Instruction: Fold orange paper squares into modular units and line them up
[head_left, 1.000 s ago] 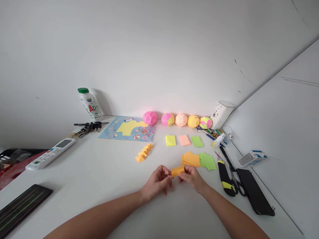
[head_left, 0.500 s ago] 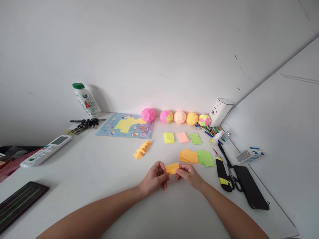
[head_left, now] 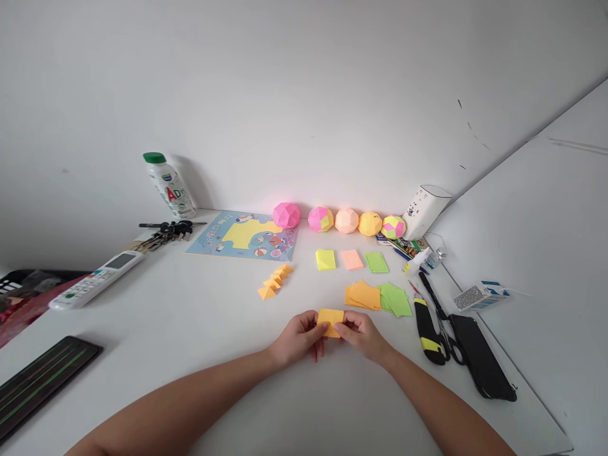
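Note:
Both my hands meet over the white table (head_left: pixel 190 329) and pinch one orange paper square (head_left: pixel 331 318). My left hand (head_left: pixel 299 339) grips its left edge and my right hand (head_left: pixel 363 334) grips its right edge, fingers closed on it. Just beyond lie a loose stack of orange squares (head_left: pixel 363 296) and a stack of green squares (head_left: pixel 395 299). A row of small folded orange pieces (head_left: pixel 275 281) sits to the left of them.
Several paper balls (head_left: pixel 346 221) line the wall, with yellow, peach and green note pads (head_left: pixel 351 259) in front. Scissors (head_left: pixel 439 316), a black-and-yellow cutter (head_left: pixel 427 332) and a black case (head_left: pixel 484 361) lie right. A bottle (head_left: pixel 168 187), keys (head_left: pixel 166 231), remote (head_left: pixel 95 282) and a picture sheet (head_left: pixel 244 235) are left.
The orange paper went from a narrow folded strip to a wider flat square between my fingers. My hands stayed in about the same spot.

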The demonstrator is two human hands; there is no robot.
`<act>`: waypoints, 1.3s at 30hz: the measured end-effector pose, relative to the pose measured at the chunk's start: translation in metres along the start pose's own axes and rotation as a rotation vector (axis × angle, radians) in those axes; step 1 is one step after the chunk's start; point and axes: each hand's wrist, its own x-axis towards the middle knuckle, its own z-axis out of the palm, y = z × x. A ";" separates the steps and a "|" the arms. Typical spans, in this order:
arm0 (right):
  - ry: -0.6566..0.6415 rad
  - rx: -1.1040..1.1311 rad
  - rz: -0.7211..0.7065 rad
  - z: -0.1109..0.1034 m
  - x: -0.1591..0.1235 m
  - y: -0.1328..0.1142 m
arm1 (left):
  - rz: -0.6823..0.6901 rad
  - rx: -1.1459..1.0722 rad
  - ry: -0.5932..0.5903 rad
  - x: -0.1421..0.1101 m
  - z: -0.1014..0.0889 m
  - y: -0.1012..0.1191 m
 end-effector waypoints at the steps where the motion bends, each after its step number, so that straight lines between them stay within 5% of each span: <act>1: -0.004 0.004 0.001 0.000 0.000 0.000 | -0.002 -0.018 0.006 0.000 0.000 0.000; 23: 0.044 0.166 -0.036 0.003 -0.003 -0.007 | 0.045 0.010 -0.074 0.000 -0.001 -0.002; 39: -0.013 0.039 -0.059 0.007 -0.006 -0.006 | 0.033 -0.072 0.031 0.002 -0.001 -0.006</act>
